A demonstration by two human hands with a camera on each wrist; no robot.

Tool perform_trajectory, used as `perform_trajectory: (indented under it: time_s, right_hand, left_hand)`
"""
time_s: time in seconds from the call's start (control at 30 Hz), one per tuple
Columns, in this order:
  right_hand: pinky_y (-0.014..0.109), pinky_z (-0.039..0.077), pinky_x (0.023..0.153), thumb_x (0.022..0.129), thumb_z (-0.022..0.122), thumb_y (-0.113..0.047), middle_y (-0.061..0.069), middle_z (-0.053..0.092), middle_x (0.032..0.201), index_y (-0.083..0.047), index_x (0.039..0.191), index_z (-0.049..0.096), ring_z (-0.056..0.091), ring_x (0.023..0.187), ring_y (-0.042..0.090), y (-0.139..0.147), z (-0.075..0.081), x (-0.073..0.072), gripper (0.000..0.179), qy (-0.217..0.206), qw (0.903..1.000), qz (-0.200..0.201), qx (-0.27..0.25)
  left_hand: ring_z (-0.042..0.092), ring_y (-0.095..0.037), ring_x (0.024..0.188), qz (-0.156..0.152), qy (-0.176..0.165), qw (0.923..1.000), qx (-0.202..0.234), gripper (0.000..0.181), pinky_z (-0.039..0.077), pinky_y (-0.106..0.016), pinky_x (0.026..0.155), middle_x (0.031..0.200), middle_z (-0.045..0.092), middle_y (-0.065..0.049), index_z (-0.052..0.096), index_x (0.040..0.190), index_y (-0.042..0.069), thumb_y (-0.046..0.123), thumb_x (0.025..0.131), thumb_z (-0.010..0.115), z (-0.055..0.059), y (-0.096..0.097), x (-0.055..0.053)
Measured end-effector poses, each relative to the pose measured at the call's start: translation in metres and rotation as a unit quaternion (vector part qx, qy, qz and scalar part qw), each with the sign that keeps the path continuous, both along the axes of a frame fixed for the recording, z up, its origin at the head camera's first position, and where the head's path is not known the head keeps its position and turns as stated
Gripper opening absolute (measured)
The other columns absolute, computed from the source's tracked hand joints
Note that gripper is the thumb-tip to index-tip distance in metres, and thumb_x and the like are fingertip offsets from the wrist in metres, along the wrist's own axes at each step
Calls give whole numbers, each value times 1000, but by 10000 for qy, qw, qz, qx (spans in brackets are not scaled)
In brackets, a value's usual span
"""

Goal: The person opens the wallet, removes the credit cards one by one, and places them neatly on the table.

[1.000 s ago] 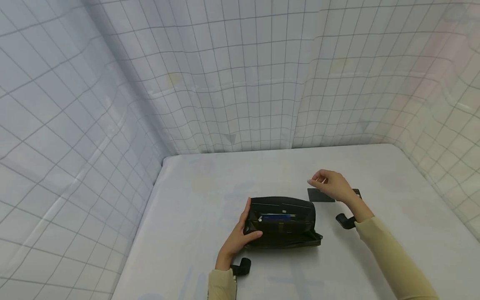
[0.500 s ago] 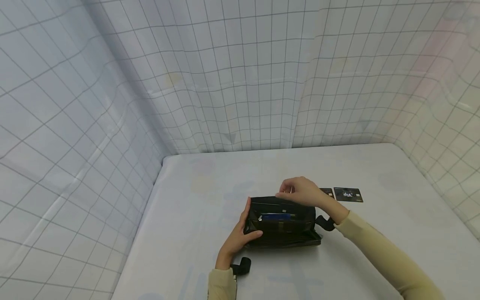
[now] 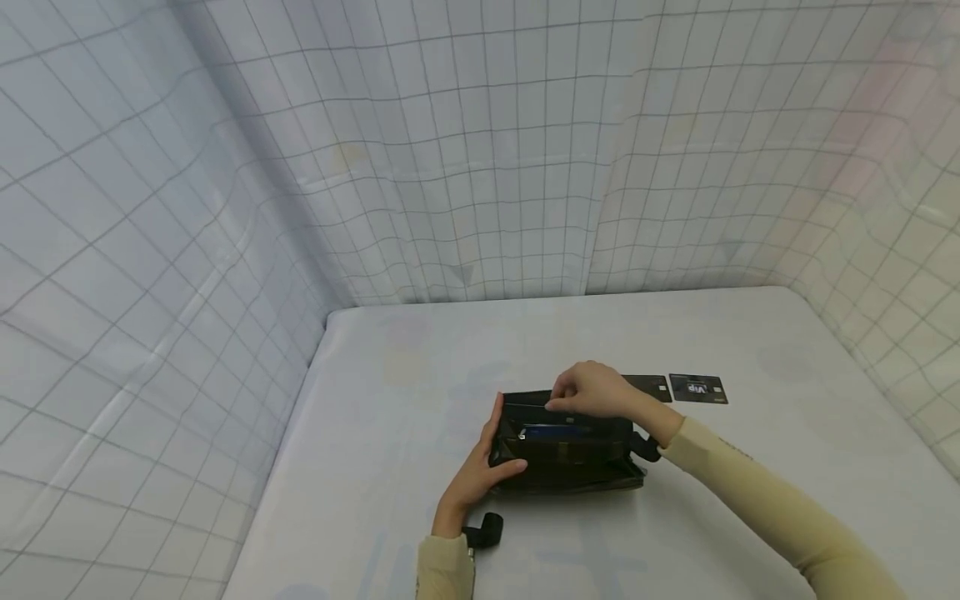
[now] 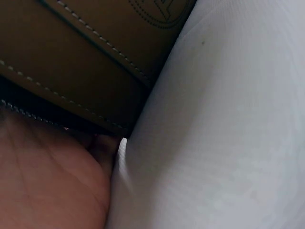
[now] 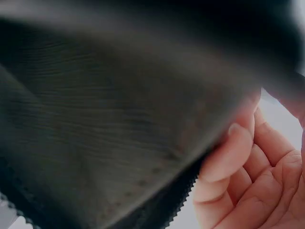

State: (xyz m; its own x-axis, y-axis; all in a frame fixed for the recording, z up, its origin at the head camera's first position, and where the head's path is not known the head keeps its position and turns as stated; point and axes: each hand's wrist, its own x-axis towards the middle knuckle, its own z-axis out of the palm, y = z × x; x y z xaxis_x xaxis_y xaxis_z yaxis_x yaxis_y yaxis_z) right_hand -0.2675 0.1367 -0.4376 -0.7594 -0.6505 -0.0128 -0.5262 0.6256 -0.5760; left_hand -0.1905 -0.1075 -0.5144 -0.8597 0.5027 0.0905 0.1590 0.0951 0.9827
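Note:
A black zip-around wallet (image 3: 567,482) stands spread open on the white table. In the left wrist view its outside is brown leather (image 4: 71,52) with pale stitching. My left hand (image 3: 472,479) grips the wallet's left end, thumb over the front and fingers behind. Inside lies a blue thing (image 3: 553,432) in a middle compartment. My right hand (image 3: 592,390) is at the wallet's back panel, fingers bent and fingertips right at the slots. Close up, my right hand's curled fingers (image 5: 228,157) meet the wallet's edge, tips partly hidden; I cannot tell what they pinch.
Beyond the wallet on the right, two dark cards lie flat side by side: a Vip card (image 3: 697,388) and another card (image 3: 651,387) partly behind my right hand. A gridded white curtain (image 3: 465,167) hangs around the table (image 3: 405,367).
My right hand has come left and down from above the cards on the table to the wallet's back panel, uncovering the Vip card. My left hand and the wallet have stayed in place.

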Motion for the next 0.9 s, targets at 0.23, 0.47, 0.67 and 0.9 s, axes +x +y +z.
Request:
perform_trajectory:
  time_s: [0.23,0.47,0.67,0.9]
  right_hand:
    - [25,41,49,87,70,-29,-10,57,60,-13,87,74,49,50,5,-2,-4,0,16,137,9998,-61,111]
    - [24,40,47,84,74,-25,-11,55,58,-14,80,73,48,49,5,-7,-2,4,12,357,9988,-202,258]
    - [25,38,44,78,79,-29,-12,51,56,-19,73,68,46,48,6,-11,-9,4,16,582,9956,-495,533]
    - [26,36,44,73,82,-35,-13,48,53,-23,65,59,44,45,6,-15,-15,3,26,932,9908,-624,758]
  left_hand:
    - [-5,-26,141,27,-32,10000,-34,94,8,-59,107,156,-10,-4,-8,153,21,10,91,62,0,1,0]
    - [-5,-24,141,63,-43,10000,-11,94,7,-58,107,156,-9,-3,-6,152,29,16,91,64,1,1,1]
    - [-5,-24,141,70,-12,10000,-37,95,7,-57,108,156,-9,-2,-6,152,29,20,91,65,2,1,1]
    - [-4,-24,141,87,-5,10000,-30,95,8,-57,108,157,-8,-2,-6,152,29,17,91,65,2,1,1]
